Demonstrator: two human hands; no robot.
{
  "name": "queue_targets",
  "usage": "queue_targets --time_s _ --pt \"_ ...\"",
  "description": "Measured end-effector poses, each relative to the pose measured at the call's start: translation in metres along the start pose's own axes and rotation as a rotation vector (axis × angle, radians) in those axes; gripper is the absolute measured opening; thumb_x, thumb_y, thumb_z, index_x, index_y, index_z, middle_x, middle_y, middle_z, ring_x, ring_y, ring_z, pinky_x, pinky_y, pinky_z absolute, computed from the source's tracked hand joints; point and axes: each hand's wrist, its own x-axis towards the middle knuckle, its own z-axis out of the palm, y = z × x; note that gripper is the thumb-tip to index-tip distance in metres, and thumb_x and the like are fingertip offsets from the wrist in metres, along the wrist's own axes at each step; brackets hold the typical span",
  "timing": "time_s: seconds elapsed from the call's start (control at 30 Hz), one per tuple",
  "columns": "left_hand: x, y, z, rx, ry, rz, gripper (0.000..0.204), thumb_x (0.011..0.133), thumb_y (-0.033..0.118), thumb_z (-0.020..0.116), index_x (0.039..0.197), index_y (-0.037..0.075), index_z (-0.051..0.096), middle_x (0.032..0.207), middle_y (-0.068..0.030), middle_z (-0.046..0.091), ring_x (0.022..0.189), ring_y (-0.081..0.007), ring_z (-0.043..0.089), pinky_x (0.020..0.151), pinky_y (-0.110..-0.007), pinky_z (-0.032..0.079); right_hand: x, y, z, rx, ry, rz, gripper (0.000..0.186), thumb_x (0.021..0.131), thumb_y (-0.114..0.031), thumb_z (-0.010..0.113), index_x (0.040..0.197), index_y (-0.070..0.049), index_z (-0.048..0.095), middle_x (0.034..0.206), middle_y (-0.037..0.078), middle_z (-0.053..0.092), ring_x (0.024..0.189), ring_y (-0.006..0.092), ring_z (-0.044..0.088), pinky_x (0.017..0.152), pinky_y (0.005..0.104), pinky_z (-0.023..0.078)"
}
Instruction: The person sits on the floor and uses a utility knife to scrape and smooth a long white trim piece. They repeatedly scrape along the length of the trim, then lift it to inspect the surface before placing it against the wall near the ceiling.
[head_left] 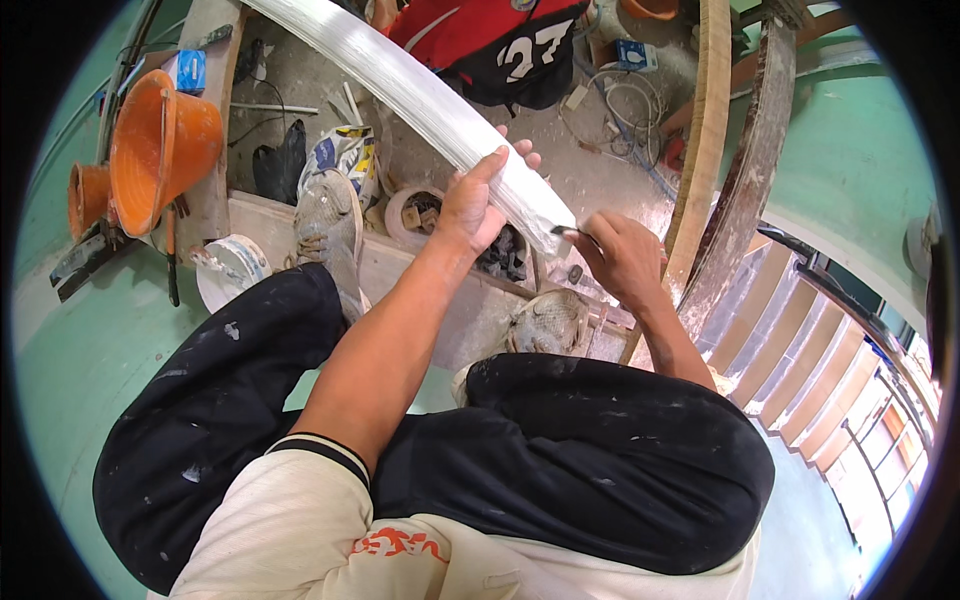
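Note:
A long, curved white piece [410, 90], like a painted handrail, runs from the top edge down to the middle of the picture. Near its lower end, my left hand [475, 200] is closed around it, thumb on top and fingertips showing past the far edge. My right hand [625, 255] is beside the end of the piece, its fingers pinched on a small dark-tipped tool [562, 231] that meets the white surface. Most of this tool is hidden by the fingers, so its kind cannot be made out.
Orange buckets [190, 135] hang at the left, above a white tub [232, 275]. A red and black bag [490, 50] lies beyond the white piece. Wooden posts [705, 130] rise on the right, by stairs [800, 340]. A round container [398, 212] holds rubble near my shoes [330, 215].

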Motion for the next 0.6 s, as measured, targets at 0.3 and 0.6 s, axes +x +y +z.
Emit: queue_targets --time_s 0.3,0.6 --pt "-0.003 0.000 0.005 -0.001 -0.006 -0.004 0.054 0.102 0.009 0.068 0.150 0.014 0.044 0.137 -0.0174 0.064 0.127 -0.0352 0.064 0.108 -0.065 0.053 -0.004 -0.002 0.001 0.071 0.063 0.077 0.034 0.094 -0.036 0.079 0.084 -0.009 0.059 0.077 0.010 0.061 0.068 0.0337 0.064 0.060 0.0468 0.047" --pt "-0.004 0.001 0.004 0.005 0.004 -0.003 0.055 0.102 0.009 0.068 0.151 0.013 0.043 0.137 -0.0178 0.064 0.127 -0.0351 0.064 0.112 -0.059 0.050 -0.007 -0.001 -0.003 0.044 0.082 0.037 0.032 0.094 -0.032 0.078 0.083 -0.009 0.060 0.075 0.008 0.059 0.067 0.0322 0.064 0.059 0.0472 0.048"
